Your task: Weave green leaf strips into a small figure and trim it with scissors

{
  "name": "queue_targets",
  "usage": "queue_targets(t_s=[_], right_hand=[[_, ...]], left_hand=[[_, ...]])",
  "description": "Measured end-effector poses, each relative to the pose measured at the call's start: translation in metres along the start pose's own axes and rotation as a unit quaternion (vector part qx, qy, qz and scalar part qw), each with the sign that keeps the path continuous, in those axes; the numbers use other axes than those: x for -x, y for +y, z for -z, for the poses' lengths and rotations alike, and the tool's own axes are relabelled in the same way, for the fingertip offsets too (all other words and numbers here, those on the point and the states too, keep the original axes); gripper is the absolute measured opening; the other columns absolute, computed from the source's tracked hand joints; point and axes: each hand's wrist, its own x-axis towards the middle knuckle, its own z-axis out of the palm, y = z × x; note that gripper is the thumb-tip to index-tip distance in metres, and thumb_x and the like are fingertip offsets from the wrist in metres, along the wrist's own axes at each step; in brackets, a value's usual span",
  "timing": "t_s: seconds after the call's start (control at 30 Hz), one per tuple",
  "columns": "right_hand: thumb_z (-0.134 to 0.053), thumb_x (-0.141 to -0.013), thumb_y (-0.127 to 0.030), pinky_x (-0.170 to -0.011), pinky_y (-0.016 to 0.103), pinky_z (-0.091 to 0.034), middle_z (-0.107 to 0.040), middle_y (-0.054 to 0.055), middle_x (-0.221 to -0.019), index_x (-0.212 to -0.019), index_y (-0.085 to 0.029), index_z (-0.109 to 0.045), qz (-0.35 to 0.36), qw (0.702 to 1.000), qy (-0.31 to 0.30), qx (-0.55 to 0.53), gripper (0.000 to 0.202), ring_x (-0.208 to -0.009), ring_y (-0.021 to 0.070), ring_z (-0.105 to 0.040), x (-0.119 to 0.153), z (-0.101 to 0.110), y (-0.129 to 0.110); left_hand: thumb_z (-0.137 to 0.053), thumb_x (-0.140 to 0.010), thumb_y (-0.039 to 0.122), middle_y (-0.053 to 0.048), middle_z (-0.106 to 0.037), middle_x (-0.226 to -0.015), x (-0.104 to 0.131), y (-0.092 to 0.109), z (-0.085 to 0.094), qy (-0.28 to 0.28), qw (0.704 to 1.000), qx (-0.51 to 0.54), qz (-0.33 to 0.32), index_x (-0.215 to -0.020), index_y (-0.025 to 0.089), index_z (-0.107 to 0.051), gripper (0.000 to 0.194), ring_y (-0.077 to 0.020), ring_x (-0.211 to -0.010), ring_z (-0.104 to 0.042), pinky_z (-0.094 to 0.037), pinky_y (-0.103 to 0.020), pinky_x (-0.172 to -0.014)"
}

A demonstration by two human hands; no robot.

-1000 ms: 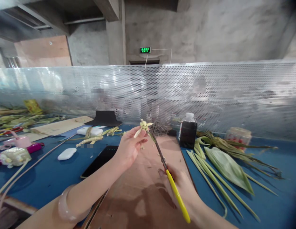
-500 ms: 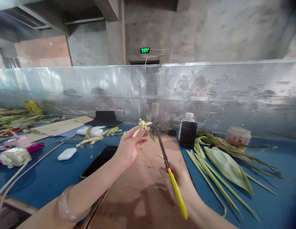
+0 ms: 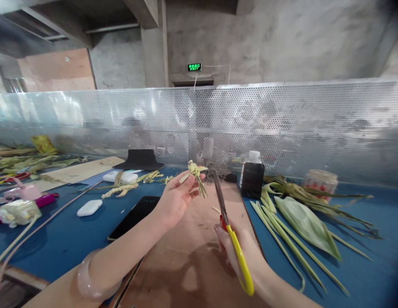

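Between the fingertips of my left hand (image 3: 178, 199) is a small woven figure of pale green leaf strips (image 3: 194, 168), with loose ends hanging below it. My right hand (image 3: 239, 248) is wrapped round a pair of scissors (image 3: 236, 246) with yellow and red handles. The dark blades point up and away, a little right of the woven piece and apart from it. Both hands are above a brown board (image 3: 186, 265).
A black phone (image 3: 134, 218) and a white case (image 3: 89, 208) lie left. Right of the board are a bottle with a black front (image 3: 252, 179), leaf strips (image 3: 291, 239), a broad leaf (image 3: 308, 226) and a clear jar (image 3: 320, 184). A perforated metal screen (image 3: 282, 128) stands behind.
The woven piece has turned and moved slightly right in my left hand, showing more of its hanging strips. The scissors have rotated a little, with their handle loop more visible.
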Motion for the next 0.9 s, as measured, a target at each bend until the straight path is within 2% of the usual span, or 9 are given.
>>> queue_targets(t_s=[0.13, 0.33, 0.53, 0.73, 0.9], right_hand=[[-0.044, -0.086, -0.033, -0.042, 0.02, -0.033, -0.045, -0.007, -0.049, -0.077, -0.021, -0.046, -0.002, 0.999, -0.041, 0.011, 0.016, -0.036, 0.0085, -0.041, 0.0015, 0.001, -0.0051], [-0.042, -0.087, -0.032, -0.042, 0.02, -0.031, -0.045, -0.008, -0.05, -0.078, -0.021, -0.044, 0.0, 0.999, -0.035, 0.017, 0.014, -0.037, 0.0078, -0.04, 0.0027, -0.0007, 0.0005], [-0.043, -0.087, -0.033, -0.045, 0.02, -0.029, -0.046, -0.005, -0.055, -0.073, -0.02, -0.043, 0.004, 0.997, -0.055, 0.045, 0.018, -0.046, 0.0094, -0.044, 0.0031, 0.0026, -0.0048], [-0.045, -0.086, -0.034, -0.047, 0.021, -0.029, -0.049, -0.004, -0.056, -0.071, -0.02, -0.042, 0.011, 0.995, -0.05, 0.089, 0.02, -0.052, 0.011, -0.046, 0.003, 0.0013, 0.0024], [-0.043, -0.087, -0.035, -0.046, 0.021, -0.027, -0.046, -0.005, -0.055, -0.071, -0.021, -0.04, 0.003, 0.995, -0.062, 0.083, 0.021, -0.05, 0.0104, -0.043, 0.0035, 0.0015, 0.0001]], left_hand=[[-0.071, -0.074, 0.021, -0.002, -0.068, -0.085, 0.0013, -0.0006, 0.0006, -0.022, 1.0, 0.022, 0.001, -0.085, 0.018, -0.07, 0.011, -0.0099, -0.071, -0.059, -0.047, -0.022, -0.066], [-0.07, -0.076, 0.022, 0.0, -0.066, -0.082, 0.0025, -0.0022, 0.0019, -0.029, 0.998, 0.055, 0.013, -0.095, 0.021, -0.069, 0.019, -0.0091, -0.068, -0.058, -0.047, -0.023, -0.065], [-0.071, -0.076, 0.022, 0.001, -0.065, -0.08, 0.0023, -0.0022, 0.0045, -0.064, 0.996, 0.063, 0.013, -0.079, 0.018, -0.068, 0.006, -0.0101, -0.069, -0.06, -0.048, -0.024, -0.066], [-0.069, -0.078, 0.021, 0.001, -0.067, -0.084, 0.0034, -0.0017, 0.0031, -0.081, 0.994, 0.074, 0.014, -0.088, 0.02, -0.069, 0.01, -0.0092, -0.071, -0.061, -0.049, -0.023, -0.065], [-0.069, -0.077, 0.021, 0.001, -0.067, -0.082, 0.0018, -0.0007, 0.0021, -0.072, 0.995, 0.075, 0.01, -0.085, 0.021, -0.069, 0.008, -0.0094, -0.069, -0.061, -0.049, -0.023, -0.064]])
